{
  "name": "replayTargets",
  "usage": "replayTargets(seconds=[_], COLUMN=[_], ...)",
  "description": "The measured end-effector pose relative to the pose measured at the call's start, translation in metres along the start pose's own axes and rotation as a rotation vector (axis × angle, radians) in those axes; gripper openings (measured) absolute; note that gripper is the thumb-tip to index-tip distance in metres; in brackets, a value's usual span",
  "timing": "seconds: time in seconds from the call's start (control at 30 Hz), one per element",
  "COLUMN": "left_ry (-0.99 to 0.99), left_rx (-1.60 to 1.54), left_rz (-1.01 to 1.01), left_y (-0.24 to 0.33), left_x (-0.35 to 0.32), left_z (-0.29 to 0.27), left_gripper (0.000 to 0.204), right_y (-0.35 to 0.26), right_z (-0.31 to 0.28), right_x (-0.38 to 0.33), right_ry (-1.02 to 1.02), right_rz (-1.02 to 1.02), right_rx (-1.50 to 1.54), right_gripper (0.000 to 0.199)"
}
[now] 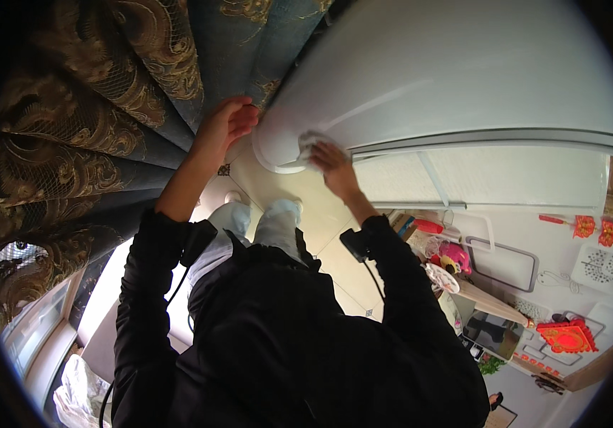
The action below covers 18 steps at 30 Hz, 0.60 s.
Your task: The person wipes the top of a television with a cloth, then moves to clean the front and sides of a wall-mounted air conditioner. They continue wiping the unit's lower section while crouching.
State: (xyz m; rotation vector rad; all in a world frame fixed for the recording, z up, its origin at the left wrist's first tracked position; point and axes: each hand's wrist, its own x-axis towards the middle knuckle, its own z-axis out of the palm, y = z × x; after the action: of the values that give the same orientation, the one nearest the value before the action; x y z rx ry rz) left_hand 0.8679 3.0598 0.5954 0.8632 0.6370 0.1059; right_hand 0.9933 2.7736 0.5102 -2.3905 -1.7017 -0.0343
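My right hand (331,162) is closed round a crumpled pale cloth (308,146). It presses the cloth to the lower edge of a big, smooth white panel (420,78) with a rounded corner. Between the panel and a dark curtain, my left hand (229,127) is raised with its fingers loosely bent and nothing visible in them. Those fingertips come close to the panel's corner, but I cannot tell whether they touch it.
Heavy curtains (100,121) with gold patterns hang on the left. A metal-edged frame (492,139) runs along the panel's right part. Pale floor tiles (335,260) lie around my feet. On the right are a pink toy (455,255) and red hanging decorations (567,335); a plastic bag (78,392) sits lower left.
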Motion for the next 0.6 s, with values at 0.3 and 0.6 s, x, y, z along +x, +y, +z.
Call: replayTargets(seconds=[0.3, 0.6], left_ry=[-0.083, -0.355], left_rx=[-0.006, 0.098], left_rz=[0.011, -0.039], left_y=[-0.001, 0.005], left_x=[0.007, 0.001], left_z=[0.01, 0.065], left_gripper=[0.026, 0.028], right_y=[-0.064, -0.083], right_z=[-0.133, -0.351], right_x=[0.032, 0.113], right_ry=[0.311, 0.894], right_rz=[0.035, -0.074], right_rx=[0.253, -0.609], right_gripper=[0.047, 0.055])
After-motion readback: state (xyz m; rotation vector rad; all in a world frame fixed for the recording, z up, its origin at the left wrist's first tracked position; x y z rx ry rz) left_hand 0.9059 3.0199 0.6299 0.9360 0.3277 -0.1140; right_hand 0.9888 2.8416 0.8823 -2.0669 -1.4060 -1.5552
